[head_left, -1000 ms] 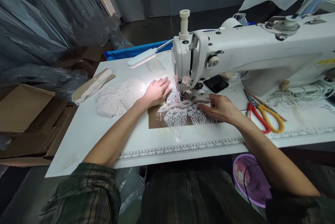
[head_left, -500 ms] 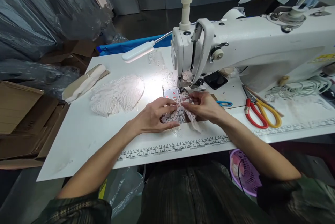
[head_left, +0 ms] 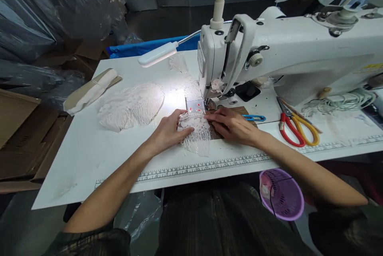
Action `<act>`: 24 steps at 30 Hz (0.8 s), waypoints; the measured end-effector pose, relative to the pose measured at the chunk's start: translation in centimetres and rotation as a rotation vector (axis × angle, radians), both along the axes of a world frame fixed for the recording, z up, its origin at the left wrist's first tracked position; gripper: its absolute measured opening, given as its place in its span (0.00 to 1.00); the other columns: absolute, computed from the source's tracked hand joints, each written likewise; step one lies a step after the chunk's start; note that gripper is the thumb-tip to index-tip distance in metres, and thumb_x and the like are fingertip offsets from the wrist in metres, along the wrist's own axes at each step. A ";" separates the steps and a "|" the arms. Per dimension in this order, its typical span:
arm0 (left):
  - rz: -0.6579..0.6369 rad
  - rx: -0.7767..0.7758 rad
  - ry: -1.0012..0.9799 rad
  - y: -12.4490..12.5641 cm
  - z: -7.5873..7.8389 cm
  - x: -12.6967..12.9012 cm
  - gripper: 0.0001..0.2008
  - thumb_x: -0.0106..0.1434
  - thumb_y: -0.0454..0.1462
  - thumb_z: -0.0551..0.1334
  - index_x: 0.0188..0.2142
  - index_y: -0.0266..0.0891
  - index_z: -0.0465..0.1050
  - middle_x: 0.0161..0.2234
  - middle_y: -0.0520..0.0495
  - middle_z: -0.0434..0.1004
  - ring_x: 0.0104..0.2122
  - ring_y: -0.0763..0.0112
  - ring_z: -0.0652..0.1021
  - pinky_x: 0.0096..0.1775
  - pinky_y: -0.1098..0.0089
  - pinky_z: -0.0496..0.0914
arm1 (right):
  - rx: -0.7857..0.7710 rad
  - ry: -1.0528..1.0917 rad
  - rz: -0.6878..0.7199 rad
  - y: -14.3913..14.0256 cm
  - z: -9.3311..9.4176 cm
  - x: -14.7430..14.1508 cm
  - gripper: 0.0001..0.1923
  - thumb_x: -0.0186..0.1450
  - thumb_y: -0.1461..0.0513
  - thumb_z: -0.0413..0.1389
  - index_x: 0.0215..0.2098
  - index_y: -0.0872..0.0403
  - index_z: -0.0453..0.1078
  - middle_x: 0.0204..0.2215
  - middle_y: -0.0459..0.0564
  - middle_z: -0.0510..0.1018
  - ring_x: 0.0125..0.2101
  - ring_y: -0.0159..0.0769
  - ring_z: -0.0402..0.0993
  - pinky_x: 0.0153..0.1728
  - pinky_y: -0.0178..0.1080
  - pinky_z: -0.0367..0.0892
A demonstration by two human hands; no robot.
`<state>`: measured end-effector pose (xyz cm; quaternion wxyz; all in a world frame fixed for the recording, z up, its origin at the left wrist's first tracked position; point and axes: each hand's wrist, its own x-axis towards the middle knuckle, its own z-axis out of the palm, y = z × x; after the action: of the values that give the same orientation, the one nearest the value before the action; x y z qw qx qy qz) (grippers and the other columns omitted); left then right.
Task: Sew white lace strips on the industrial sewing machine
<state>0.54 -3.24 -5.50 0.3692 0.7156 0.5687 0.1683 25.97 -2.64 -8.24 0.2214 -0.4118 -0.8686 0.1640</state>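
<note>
A white lace piece (head_left: pixel 197 138) with a scalloped trim along its top edge lies in front of the sewing machine (head_left: pixel 208 60), just short of the needle. My left hand (head_left: pixel 167 132) pinches the lace at its left side, thumb below and fingers near the upper edge. At the right end of the trim, my right hand (head_left: pixel 231 124) holds the edge between thumb and fingers. Red marks show on the metal needle plate (head_left: pixel 195 105) right behind the lace. A blue thread snipper (head_left: pixel 253 118) lies just beyond my right hand.
More white lace (head_left: pixel 131 106) lies to the left, by a tied cloth roll (head_left: pixel 92 90). Red-and-yellow-handled scissors (head_left: pixel 299 128) rest at right. A lamp (head_left: pixel 158 54) overhangs the table. A ruler strip (head_left: pixel 203 168) runs along the front edge; a purple basket (head_left: pixel 283 194) stands below.
The lace now lies spread flat between my hands, its trim edge facing the needle plate. My left hand has drawn back slightly left; the loose strip by my right hand no longer shows.
</note>
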 end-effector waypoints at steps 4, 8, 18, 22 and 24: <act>0.107 0.073 -0.005 0.4 -0.5 0.0 0.32 0.58 0.47 0.68 0.59 0.39 0.64 0.31 0.49 0.78 0.29 0.65 0.79 0.30 0.66 0.71 | 0.128 -0.145 0.038 0.3 -0.8 -0.3 0.20 0.71 0.60 0.45 0.57 0.51 0.71 0.43 0.58 0.71 0.42 0.44 0.69 0.43 0.47 0.69; 0.107 0.033 -0.066 0.6 -0.5 -0.2 0.36 0.56 0.48 0.70 0.59 0.40 0.62 0.33 0.49 0.78 0.31 0.63 0.80 0.30 0.66 0.72 | 0.081 -0.137 0.032 1.0 -0.8 -0.2 0.21 0.73 0.58 0.44 0.60 0.51 0.68 0.44 0.58 0.70 0.41 0.43 0.69 0.39 0.45 0.69; 0.139 -0.146 -0.189 1.6 -0.8 -1.4 0.38 0.55 0.47 0.71 0.60 0.40 0.61 0.36 0.47 0.80 0.32 0.63 0.81 0.32 0.65 0.75 | 0.110 -0.216 0.003 1.1 -1.0 -1.0 0.20 0.73 0.56 0.43 0.58 0.48 0.67 0.43 0.57 0.70 0.39 0.43 0.65 0.33 0.41 0.60; 0.155 -0.168 -0.214 1.5 -0.9 -1.2 0.38 0.53 0.46 0.72 0.60 0.39 0.62 0.37 0.46 0.81 0.35 0.61 0.82 0.34 0.63 0.76 | 0.111 -0.193 -0.009 1.0 -1.2 -0.8 0.20 0.73 0.56 0.43 0.59 0.49 0.67 0.44 0.57 0.70 0.39 0.43 0.65 0.34 0.41 0.60; 0.167 -0.164 -0.209 1.3 -0.8 -0.9 0.37 0.54 0.46 0.72 0.59 0.39 0.63 0.37 0.45 0.80 0.35 0.61 0.82 0.34 0.63 0.76 | 0.128 -0.172 -0.003 0.9 -1.4 -0.7 0.20 0.74 0.56 0.42 0.59 0.49 0.67 0.45 0.57 0.70 0.41 0.44 0.65 0.35 0.42 0.61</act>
<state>-0.38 -1.92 -6.34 0.4681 0.6120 0.5964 0.2249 25.27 -1.70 -9.61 0.1722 -0.4105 -0.8925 0.0721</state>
